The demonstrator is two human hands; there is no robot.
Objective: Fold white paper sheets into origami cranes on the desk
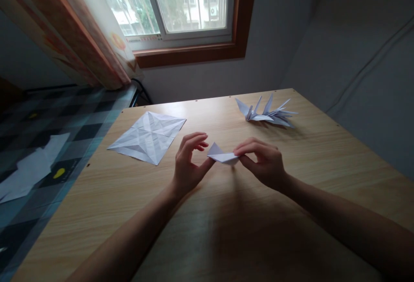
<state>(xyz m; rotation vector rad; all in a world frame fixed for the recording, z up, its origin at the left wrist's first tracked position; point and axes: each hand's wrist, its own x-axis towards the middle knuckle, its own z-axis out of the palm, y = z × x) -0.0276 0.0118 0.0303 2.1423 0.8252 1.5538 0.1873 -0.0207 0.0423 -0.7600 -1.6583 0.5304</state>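
A small piece of folded white paper (224,157) is held just above the wooden table, one pointed flap standing up at its left end. My right hand (263,161) pinches its right end between thumb and fingers. My left hand (190,161) has its thumb against the left tip, while its fingers curl in the air apart from the paper. To the left lies a flattened, creased sheet of white paper (150,135). Behind my right hand rests a cluster of folded paper cranes (267,114), with several points sticking up.
The wooden table (129,213) stands below a window (190,1) with a brown frame. A bed with a checked cover (74,133) adjoins on the left, with white paper sheets (29,170) on it. An orange patterned curtain (87,27) hangs at the left.
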